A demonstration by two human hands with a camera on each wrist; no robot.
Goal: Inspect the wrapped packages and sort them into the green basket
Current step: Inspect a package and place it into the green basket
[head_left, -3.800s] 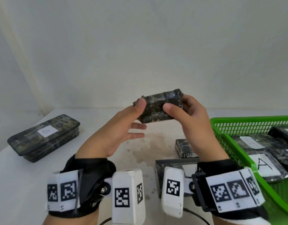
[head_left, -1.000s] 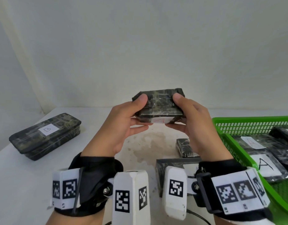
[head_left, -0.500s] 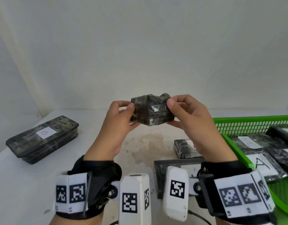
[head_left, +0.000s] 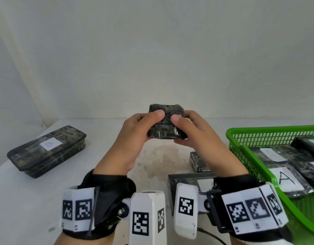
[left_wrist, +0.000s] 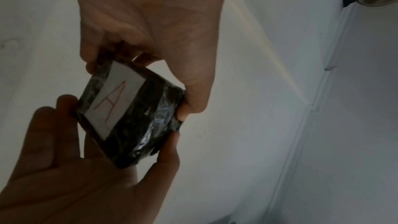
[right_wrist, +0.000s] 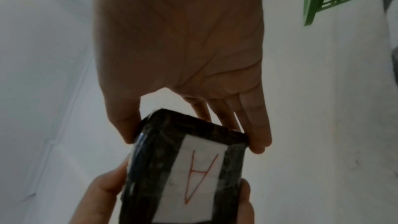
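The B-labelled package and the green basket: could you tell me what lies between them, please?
In the head view, both hands holding a small package; beneath them, stained table.

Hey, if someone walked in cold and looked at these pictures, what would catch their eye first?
Probably the small dark wrapped package held up mid-frame by the left hand and the right hand; its white label bears a red A. Next, the green basket at right with A-labelled packages, and the long B-labelled package at left.
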